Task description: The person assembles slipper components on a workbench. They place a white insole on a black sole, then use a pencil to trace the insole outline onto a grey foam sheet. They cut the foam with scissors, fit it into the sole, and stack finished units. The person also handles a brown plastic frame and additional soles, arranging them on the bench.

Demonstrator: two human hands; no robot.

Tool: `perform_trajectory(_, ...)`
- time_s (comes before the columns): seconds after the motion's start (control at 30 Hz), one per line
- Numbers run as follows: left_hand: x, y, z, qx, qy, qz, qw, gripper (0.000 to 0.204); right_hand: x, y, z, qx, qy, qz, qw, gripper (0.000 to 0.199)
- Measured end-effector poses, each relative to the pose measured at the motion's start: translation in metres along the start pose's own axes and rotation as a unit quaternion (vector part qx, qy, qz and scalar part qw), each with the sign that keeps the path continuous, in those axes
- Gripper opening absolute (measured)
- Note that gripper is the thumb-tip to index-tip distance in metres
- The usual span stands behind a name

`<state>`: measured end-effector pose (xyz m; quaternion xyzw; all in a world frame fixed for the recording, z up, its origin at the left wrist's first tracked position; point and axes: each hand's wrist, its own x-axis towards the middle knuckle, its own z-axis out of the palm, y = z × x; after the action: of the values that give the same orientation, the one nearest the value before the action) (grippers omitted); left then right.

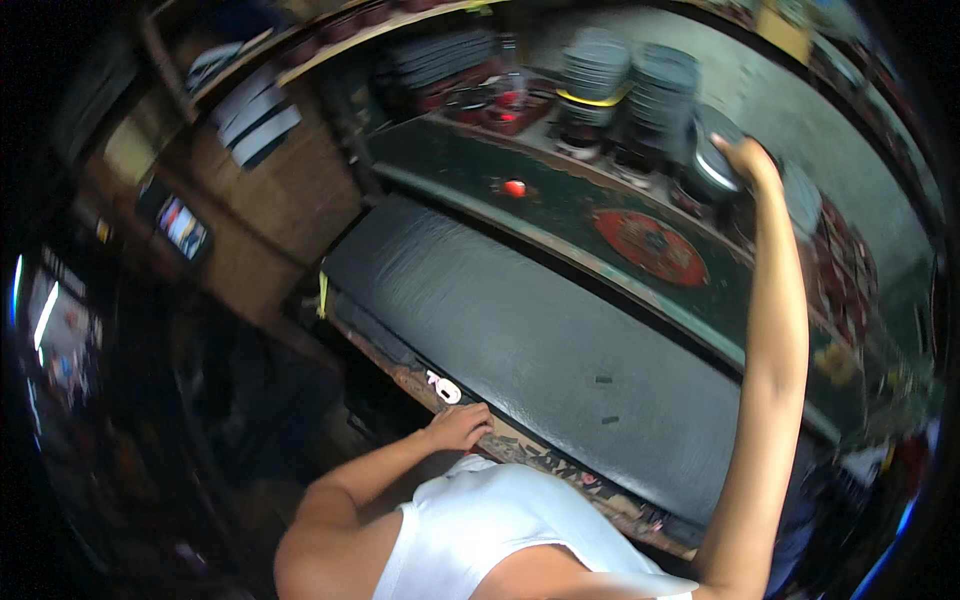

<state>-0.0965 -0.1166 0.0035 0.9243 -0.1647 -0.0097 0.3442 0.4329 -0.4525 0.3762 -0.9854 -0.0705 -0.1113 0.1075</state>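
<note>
A: Where is the right hand (pixel 750 160)?
B: Stretched far out over the worktop (pixel 500 310), up at the shelf along the back. It is at a dark round piece with a shiny curved band (pixel 712 165).
A: Are its fingers clamped on that piece?
B: I cannot tell; the area is blurred. They overlap its right side in this view, but a firm grip does not show.
A: What stands near it?
B: Just to its left on the shelf, two tall stacks of grey discs (pixel 665 85). A yellow band (pixel 595 99) crosses the farther one.
A: And the left hand (pixel 462 427)?
B: Low down at the wooden front ledge (pixel 520 440), its fingers bent over the edge. Whether they pinch anything I cannot tell. Just beyond it lies a white oval piece with a dark slot (pixel 447 392).
A: Anything on the worktop?
B: Its dark surface shines, and two small dark strips (pixel 604 380) lie toward its right part, apart from each other. Behind it runs a dark green panel (pixel 440 160) with a red oval emblem (pixel 650 246) and a small orange-red round spot (pixel 514 188).
</note>
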Motion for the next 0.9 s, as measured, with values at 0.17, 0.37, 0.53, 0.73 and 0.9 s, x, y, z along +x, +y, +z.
perform_trajectory(0.17, -0.003, 0.001, 0.005, -0.021, 0.032, -0.038, 0.999, 0.015, 0.005, -0.008, -0.006, 0.048, -0.095, 0.065, 0.992, 0.091)
perform_trajectory(0.37, -0.005, 0.003, 0.009, -0.018, 0.072, -0.056, 0.996, 0.017, 0.036, 0.001, -0.006, 0.06, -0.157, 0.099, 0.981, 0.093)
perform_trajectory(0.53, -0.003, 0.003, 0.011, -0.037, 0.115, -0.111, 0.987, 0.019, 0.05, 0.021, 0.013, 0.115, -0.099, 0.146, 0.978, 0.104)
perform_trajectory(0.73, -0.004, 0.0, 0.015, -0.041, 0.107, -0.143, 0.983, 0.021, 0.042, 0.005, 0.005, 0.063, -0.092, 0.083, 0.99, 0.088)
perform_trajectory(0.9, -0.004, -0.002, 0.019, -0.038, 0.126, -0.116, 0.984, 0.024, 0.016, -0.024, -0.003, -0.024, -0.054, 0.107, 0.993, 0.081)
